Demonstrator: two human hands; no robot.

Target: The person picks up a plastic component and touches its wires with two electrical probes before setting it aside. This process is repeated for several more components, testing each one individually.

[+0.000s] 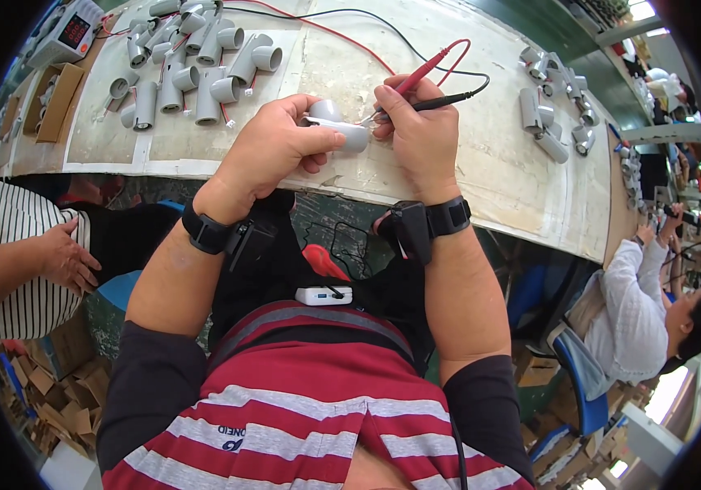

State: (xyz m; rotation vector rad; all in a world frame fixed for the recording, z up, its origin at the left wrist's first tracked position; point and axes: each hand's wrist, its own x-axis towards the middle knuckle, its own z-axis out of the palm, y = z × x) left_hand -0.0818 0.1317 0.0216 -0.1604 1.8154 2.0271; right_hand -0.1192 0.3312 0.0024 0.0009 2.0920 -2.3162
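My left hand (279,140) is closed around a grey plastic tube housing (354,138) with a short side branch, held just above the table's near edge. In my right hand (426,131) are two test probes pinched together, a red probe (422,72) and a black probe (442,102). Their tips meet the housing's right end, where small wires seem to show. Exactly what the tips touch is too small to make out. A red lead and a black lead run from the probes back across the table.
Several grey tube housings (172,86) with short connector wires lie at the far left, and more housings (540,114) at the right. A meter with a red display (74,31) stands by a cardboard box (58,102). People sit at left and right of the worn table (522,192).
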